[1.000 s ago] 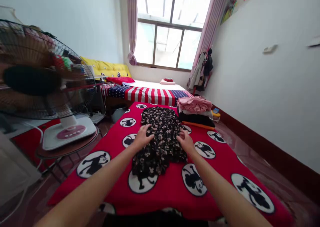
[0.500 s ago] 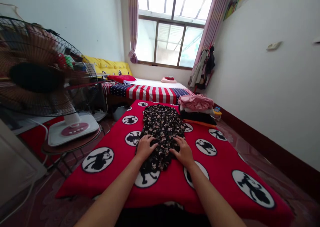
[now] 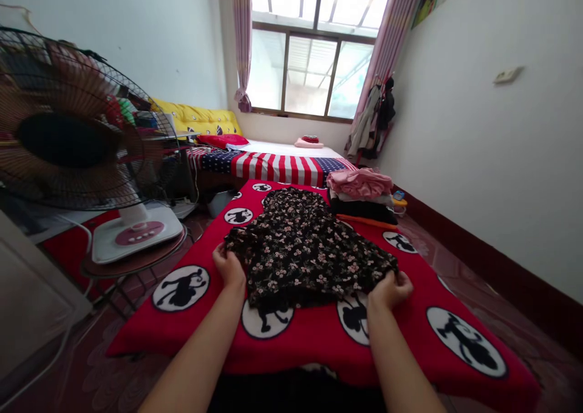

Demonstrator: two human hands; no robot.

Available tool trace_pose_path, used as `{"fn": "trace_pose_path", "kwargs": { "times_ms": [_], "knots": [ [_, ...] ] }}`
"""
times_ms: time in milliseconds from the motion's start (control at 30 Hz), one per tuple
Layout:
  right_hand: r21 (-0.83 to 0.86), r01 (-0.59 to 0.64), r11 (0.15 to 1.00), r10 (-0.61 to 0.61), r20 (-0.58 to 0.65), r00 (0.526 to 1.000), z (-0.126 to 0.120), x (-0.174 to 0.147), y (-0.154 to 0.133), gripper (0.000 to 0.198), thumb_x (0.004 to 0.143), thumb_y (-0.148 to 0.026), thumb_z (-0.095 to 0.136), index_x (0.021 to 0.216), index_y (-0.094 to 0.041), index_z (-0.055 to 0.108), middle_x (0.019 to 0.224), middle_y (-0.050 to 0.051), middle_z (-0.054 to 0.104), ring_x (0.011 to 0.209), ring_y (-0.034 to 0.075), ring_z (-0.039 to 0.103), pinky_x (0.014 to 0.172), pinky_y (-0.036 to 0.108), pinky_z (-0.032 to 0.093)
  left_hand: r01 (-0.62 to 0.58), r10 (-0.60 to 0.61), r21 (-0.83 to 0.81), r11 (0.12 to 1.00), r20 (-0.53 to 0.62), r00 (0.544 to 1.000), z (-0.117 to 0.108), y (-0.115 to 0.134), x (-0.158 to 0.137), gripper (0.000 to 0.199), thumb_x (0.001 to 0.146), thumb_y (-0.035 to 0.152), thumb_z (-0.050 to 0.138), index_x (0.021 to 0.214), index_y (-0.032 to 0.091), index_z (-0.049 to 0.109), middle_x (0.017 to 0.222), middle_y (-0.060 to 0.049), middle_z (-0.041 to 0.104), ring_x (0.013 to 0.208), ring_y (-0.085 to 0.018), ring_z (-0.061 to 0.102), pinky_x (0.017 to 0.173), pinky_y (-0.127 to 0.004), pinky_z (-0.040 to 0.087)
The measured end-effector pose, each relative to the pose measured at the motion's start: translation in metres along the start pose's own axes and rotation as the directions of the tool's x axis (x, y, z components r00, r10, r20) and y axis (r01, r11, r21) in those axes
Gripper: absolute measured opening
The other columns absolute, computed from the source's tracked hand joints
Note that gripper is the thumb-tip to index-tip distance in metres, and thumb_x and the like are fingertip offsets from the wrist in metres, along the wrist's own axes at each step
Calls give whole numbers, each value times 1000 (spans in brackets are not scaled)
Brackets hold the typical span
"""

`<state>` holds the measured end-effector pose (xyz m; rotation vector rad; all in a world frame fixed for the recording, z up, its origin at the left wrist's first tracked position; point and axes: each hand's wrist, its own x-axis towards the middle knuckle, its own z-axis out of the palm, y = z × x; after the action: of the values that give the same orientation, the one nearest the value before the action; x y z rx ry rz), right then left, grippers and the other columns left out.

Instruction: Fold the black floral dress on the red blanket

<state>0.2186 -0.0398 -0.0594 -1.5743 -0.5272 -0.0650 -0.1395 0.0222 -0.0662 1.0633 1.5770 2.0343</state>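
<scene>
A black floral garment (image 3: 310, 243) lies spread on the red blanket (image 3: 319, 352) with white round animal prints. Its lower part fans out to both sides, while the far end is narrower and bunched. My left hand (image 3: 230, 268) pinches the garment's left edge. At the right edge, my right hand (image 3: 390, 286) is closed on the cloth at a corner. Between my hands the near hem lies loosely, a little wavy. Whether the garment is a dress or a top I cannot tell.
A stack of folded clothes (image 3: 362, 197), pink on top, sits at the back right of the blanket. To the left, a fan (image 3: 68, 139) stands on a round stool. Behind is a bed with a striped cover (image 3: 282, 169); clothes (image 3: 373, 118) hang by the window.
My hands have moved apart from the garment's middle to its two side edges and taken hold there. The lower part of the garment, gathered narrow before, is now spread wide.
</scene>
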Motion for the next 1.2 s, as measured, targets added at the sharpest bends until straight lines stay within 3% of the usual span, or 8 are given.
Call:
{"fn": "trace_pose_path", "kwargs": {
  "times_ms": [167, 333, 500, 667, 800, 867, 1033, 1200],
  "knots": [
    [-25, 193, 981, -194, -117, 974, -19, -4, -5, 44, 85, -38, 39, 122, -14, 47, 128, 18, 49, 123, 27, 44, 104, 43, 34, -84, 113, 132, 988, -232, 966, -17, 24, -13, 46, 87, 26, 45, 130, 17, 35, 145, -16, 29, 135, -24, 30, 110, -40, 27],
    [-33, 426, 904, -419, 128, 899, -15, -14, -13, 26, 79, -29, 46, 94, -15, 62, 117, 17, 58, 116, 27, 49, 103, 45, 32, -408, 401, 297, 863, 88, 912, -22, 51, -33, 25, 87, 22, 45, 109, 20, 56, 135, -11, 45, 128, -24, 41, 109, -40, 31],
    [-39, 430, 902, -418, 172, 892, -14, -12, -10, 23, 76, -27, 46, 87, -16, 64, 112, 16, 60, 111, 27, 51, 102, 43, 33, -393, 250, 331, 858, 399, 882, -27, 51, -48, 22, 87, 33, 46, 99, 21, 59, 104, -7, 61, 85, -20, 62, 78, -32, 50],
    [-192, 403, 895, -355, 242, 903, -12, -11, -3, 35, 72, -25, 49, 101, -11, 63, 115, 19, 58, 113, 30, 49, 100, 44, 34, -395, 78, 643, 656, 463, 883, -28, 47, -53, 48, 76, 47, 62, 114, 18, 56, 97, -9, 64, 92, -28, 59, 74, -36, 47],
    [-418, 456, 785, -291, 400, 869, -11, -19, -4, 53, 74, -29, 54, 125, -13, 52, 125, 21, 51, 111, 35, 48, 89, 48, 39, -442, 7, 669, 597, 547, 837, -27, 43, -50, 18, 81, 35, 57, 91, 22, 64, 87, -7, 66, 87, -27, 60, 73, -34, 46],
    [-499, 520, 693, -279, 480, 832, -13, -22, -8, 53, 78, -30, 53, 129, -15, 50, 120, 20, 55, 106, 35, 50, 81, 47, 42, -447, 21, 645, 620, 555, 831, -28, 41, -49, 12, 82, 31, 54, 80, 23, 63, 86, -7, 66, 87, -26, 60, 73, -34, 46],
    [-471, 688, 552, -328, 636, 699, -15, -20, -13, 34, 81, -22, 48, 111, -21, 63, 103, 14, 63, 93, 29, 56, 76, 41, 44, -370, 168, 340, 865, 498, 851, -25, 43, -47, 10, 84, 26, 47, 77, 22, 53, 102, -8, 64, 101, -25, 59, 87, -37, 46],
    [-146, 588, 796, -328, 712, 621, -25, -7, -14, 33, 84, -27, 41, 104, -20, 66, 107, 10, 65, 99, 25, 60, 85, 38, 46, -105, 121, -62, 993, 395, 911, -30, 55, -44, 9, 88, 32, 43, 88, 23, 46, 106, -7, 65, 103, -21, 60, 91, -35, 45]
  ]
}}
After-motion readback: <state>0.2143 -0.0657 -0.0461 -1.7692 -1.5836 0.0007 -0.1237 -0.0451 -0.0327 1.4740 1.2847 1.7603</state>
